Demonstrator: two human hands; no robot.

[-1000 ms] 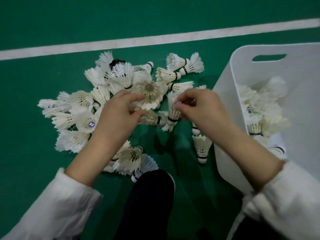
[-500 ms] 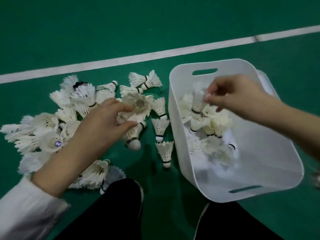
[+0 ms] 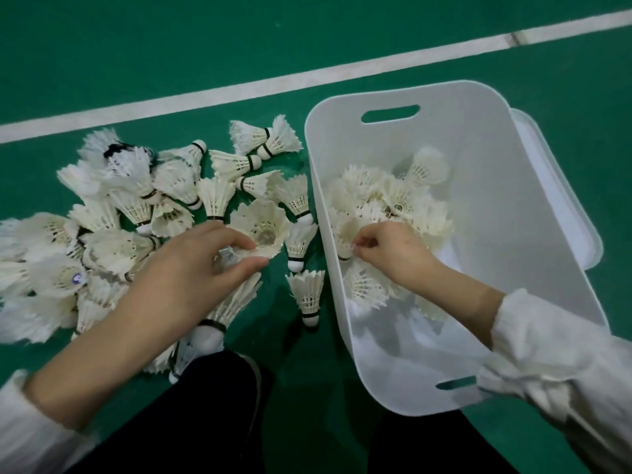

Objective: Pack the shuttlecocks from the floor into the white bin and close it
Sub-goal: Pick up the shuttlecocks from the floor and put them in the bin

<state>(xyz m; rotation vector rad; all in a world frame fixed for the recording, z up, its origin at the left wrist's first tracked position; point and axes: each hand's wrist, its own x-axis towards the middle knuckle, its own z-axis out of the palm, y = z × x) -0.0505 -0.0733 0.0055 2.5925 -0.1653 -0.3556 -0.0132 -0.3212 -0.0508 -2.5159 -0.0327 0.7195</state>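
A shuttlecock [image 3: 345, 234] is pinched by the right hand [image 3: 396, 251] inside the white bin [image 3: 496, 200] for placing — a floor shuttlecock [image 3: 263, 224] is pinched ready in the grip of the left hand [image 3: 184, 278].

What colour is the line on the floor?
The line is white, crossing the green floor; the head view shows it.

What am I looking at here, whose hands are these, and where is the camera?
No machine here: a person wears one camera on the head, looking down at their own two hands. On the green floor lies a pile of shuttlecocks; more already lie in the white bin on the right. The left hand pinches the feather rim of an upturned shuttlecock at the pile's edge. The right hand reaches into the bin and pinches another shuttlecock there.
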